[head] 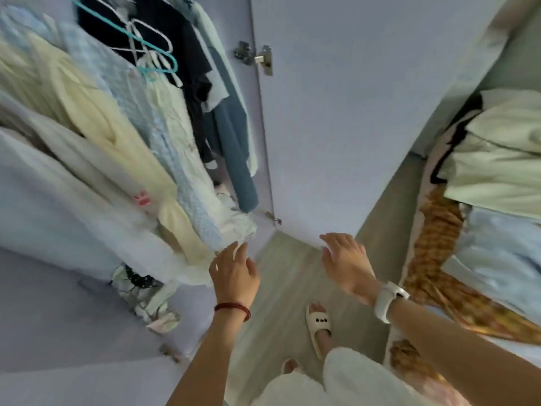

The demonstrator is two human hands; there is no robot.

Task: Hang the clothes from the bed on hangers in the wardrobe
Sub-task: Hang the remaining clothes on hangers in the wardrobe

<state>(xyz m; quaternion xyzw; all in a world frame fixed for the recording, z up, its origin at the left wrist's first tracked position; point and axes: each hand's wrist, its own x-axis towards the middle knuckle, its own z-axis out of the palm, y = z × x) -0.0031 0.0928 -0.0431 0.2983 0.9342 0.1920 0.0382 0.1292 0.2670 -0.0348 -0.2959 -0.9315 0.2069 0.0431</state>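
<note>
Soft cloth garments (164, 159) hang in the smooth, matt wardrobe (336, 112) on thin plastic-looking hangers (158, 51); its hinge (257, 58) is shiny metal. Rumpled cloth covers the bed (497, 171); the floor (292, 273) looks like pale wood grain.

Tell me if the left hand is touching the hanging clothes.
Cannot tell. In the head view the left hand fingertips overlap the hem of the hanging clothes, but blur hides any contact or gap.

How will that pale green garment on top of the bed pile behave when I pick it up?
The pale green garment lies in soft folds, so it will probably flop and drape rather than hold shape. It looks thin, so likely light. It rests on other clothes, which might drag along. Both the left hand and right hand are empty.
</note>
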